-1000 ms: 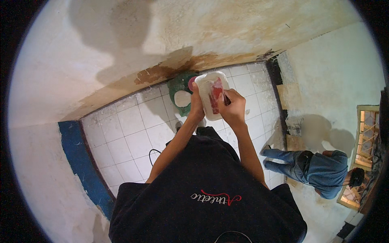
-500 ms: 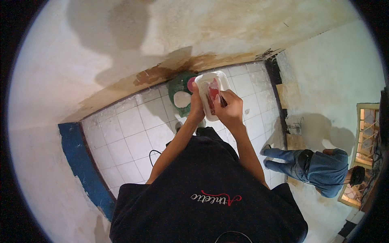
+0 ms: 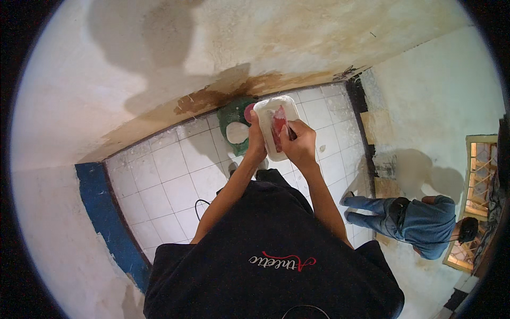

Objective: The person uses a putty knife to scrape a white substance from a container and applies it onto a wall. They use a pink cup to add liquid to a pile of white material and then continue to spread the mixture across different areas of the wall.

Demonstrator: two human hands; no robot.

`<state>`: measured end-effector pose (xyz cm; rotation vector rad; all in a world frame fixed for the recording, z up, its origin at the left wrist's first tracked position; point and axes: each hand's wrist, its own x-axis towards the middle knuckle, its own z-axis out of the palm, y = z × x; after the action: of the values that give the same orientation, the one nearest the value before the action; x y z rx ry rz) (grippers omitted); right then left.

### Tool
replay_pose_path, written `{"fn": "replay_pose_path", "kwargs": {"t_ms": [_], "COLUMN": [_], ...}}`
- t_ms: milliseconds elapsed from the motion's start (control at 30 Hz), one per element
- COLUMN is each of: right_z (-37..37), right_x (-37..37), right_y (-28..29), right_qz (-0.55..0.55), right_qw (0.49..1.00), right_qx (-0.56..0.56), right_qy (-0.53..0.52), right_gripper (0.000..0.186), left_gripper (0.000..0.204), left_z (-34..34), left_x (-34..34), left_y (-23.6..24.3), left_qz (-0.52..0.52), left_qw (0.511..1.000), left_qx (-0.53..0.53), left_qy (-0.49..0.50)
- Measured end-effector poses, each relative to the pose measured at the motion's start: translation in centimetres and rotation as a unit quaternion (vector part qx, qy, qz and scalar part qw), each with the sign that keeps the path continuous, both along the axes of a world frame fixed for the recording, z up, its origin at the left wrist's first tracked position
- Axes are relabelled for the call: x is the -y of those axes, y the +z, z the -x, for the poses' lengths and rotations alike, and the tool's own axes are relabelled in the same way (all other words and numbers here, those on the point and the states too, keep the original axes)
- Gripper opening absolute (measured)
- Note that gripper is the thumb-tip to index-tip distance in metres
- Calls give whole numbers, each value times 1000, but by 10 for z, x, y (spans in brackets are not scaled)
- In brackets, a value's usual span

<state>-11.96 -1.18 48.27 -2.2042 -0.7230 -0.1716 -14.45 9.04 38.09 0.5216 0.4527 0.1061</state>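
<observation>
In front of me, above the floor, my left hand (image 3: 257, 136) grips the left side of a white rectangular tub (image 3: 291, 109), its thumb near the rim. Whitish smears coat the inside of this tub. My right hand (image 3: 301, 142) is closed around the dark handle of a red scraper (image 3: 278, 126). The scraper's wide red blade, smeared with white, sits inside the tub at a slant. Whether the blade touches the tub's bottom I cannot tell.
On the white tiled floor (image 3: 172, 165), a green sheet or bag (image 3: 227, 112) lies by the stained wall (image 3: 223, 90), bearing a round white thing (image 3: 237, 133) and a pink round thing (image 3: 249, 112). To the right, a person in blue (image 3: 419, 223) stands near a barred window (image 3: 478, 186).
The scraper's blade has shifted very slightly within the tub. Both hands keep their hold, and the whole view has moved a little.
</observation>
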Motion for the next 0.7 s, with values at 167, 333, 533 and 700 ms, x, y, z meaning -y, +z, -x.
{"fn": "replay_pose_path", "kwargs": {"t_ms": [167, 333, 533, 700], "right_z": [5, 5, -1, 1], "right_x": [-2, -3, 6, 4], "right_y": [8, 4, 11, -5], "right_qz": [-25, -17, 22, -31], "right_qw": [1000, 999, 998, 999], "right_qx": [-13, 3, -45, -16], "right_qy": [4, 28, -25, -2], "right_gripper": [4, 4, 10, 4], "left_gripper": [81, 82, 82, 81], "left_z": [4, 1, 4, 0], "left_x": [-6, 1, -2, -4], "left_y": [-17, 6, -1, -23], "left_qz": [-6, -3, 1, 20], "left_qw": [999, 1000, 1000, 1000], "left_qx": [11, 1, 24, 0], "left_qy": [-43, 4, -7, -8]}}
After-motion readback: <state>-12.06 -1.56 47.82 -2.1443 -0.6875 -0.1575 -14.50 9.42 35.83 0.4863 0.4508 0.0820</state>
